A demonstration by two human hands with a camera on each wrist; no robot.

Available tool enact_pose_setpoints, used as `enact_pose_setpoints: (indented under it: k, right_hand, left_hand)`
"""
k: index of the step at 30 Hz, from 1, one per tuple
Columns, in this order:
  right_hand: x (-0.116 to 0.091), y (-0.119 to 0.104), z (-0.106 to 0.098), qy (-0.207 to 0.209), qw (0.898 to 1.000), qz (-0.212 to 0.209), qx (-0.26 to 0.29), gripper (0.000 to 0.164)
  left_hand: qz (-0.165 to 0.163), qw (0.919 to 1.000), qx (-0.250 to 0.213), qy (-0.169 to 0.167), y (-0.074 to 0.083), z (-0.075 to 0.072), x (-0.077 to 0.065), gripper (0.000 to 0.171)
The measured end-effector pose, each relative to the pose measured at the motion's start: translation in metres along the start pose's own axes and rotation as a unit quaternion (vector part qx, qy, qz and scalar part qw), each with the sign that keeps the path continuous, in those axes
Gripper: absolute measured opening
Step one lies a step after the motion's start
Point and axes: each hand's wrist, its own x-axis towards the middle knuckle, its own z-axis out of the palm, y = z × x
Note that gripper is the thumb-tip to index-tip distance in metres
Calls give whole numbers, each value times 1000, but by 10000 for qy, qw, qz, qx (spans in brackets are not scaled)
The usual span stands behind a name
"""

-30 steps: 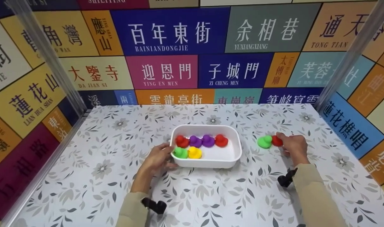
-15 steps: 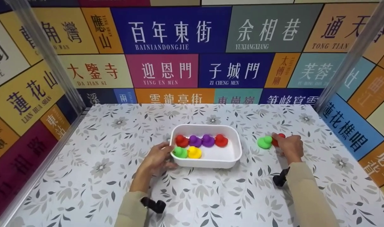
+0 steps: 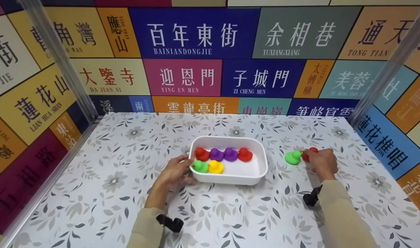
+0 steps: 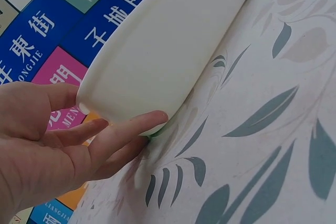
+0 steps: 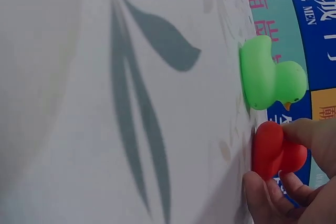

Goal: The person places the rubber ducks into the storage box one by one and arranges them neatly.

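Note:
A white tray point(image 3: 244, 178) stands mid-table with several rubber ducks in it. Its back row has a red duck at each end and two purple ducks point(image 3: 217, 154) between them. In front sit a green duck point(image 3: 200, 166) and a yellow duck point(image 3: 215, 167). My left hand point(image 3: 175, 172) rests relaxed fingers against the tray's left end, as the left wrist view shows along its outer wall point(image 4: 152, 51). To the right, my right hand point(image 3: 323, 164) pinches a red rubber duck point(image 5: 269, 148) between thumb and fingers. A loose green duck point(image 5: 268, 77) is close beside it.
A flower-patterned white cloth point(image 3: 127, 148) covers the table. Panels with Chinese lettering point(image 3: 196, 34) rise behind and at both sides. Transparent corner posts point(image 3: 72, 79) stand at the back corners. Each wrist wears a black camera point(image 3: 172, 224).
The right hand's fingers have shifted on the red duck, moving slightly leftward over it and then back. The left hand and tray stay put; the head view has turned slightly.

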Motion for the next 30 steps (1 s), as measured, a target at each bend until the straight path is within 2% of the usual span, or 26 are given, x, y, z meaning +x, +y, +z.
enact_pose_setpoints:
  k: [7,12,18,30]
  right_hand:
    - [-1,-2,-14,-129,9995,-137,250,67]
    - [-4,-4,-25,-51,9977,-396,555,66]
    - [-13,-19,-35,-197,9926,-725,953,67]
    - [-48,-53,-47,-372,9847,-1501,803,62]
  left_hand:
    - [-45,10000,-42,47,1,0,-1,49]
    - [-44,10000,1,36,0,2,-2,50]
    - [16,9999,-42,93,-1,2,-1,48]
    - [-45,9999,-30,101,-2,3,-1,48]
